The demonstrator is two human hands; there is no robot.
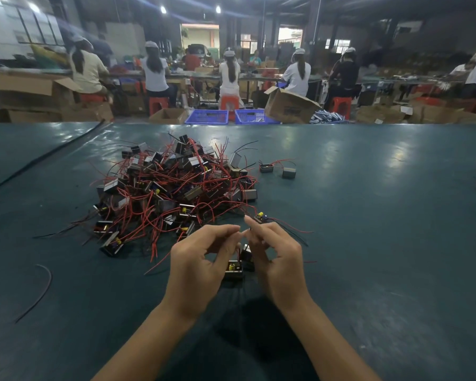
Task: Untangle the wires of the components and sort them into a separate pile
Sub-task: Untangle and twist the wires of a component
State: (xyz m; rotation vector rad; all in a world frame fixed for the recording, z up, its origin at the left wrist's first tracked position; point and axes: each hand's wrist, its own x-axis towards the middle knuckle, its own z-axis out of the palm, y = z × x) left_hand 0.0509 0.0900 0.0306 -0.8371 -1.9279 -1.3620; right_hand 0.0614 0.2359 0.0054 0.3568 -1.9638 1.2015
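The green table (pixel 368 215) carried a big pile (pixel 173 185) of small boxy parts knotted together by red and black wires. Just on the near side of the pile, the left hand (pixel 195 268) and the right hand (pixel 278 262) were raised close together, fingertips almost meeting. Each appeared to pinch a thin wire between thumb and forefinger, though the strands were too fine to trace with certainty. Below the fingertips and between the palms hung the part being freed (pixel 233 269), with a second dark part (pixel 247 254) touching it. A third part (pixel 259 216) sat at the pile's near right edge, just beyond the right hand's fingertips. The step in hand looked like separating two parts snagged by their leads. That would likely go best by drawing the hands apart slowly, following each wire to its crossing and slipping it through the loop, not tugging, since a hard pull might tighten the knot or strain a solder joint. Off the pile's far right corner, two loose parts (pixel 266 168) probably formed the start of the sorted heap. A stray wire (pixel 43 287) lay well to the pile's near left.
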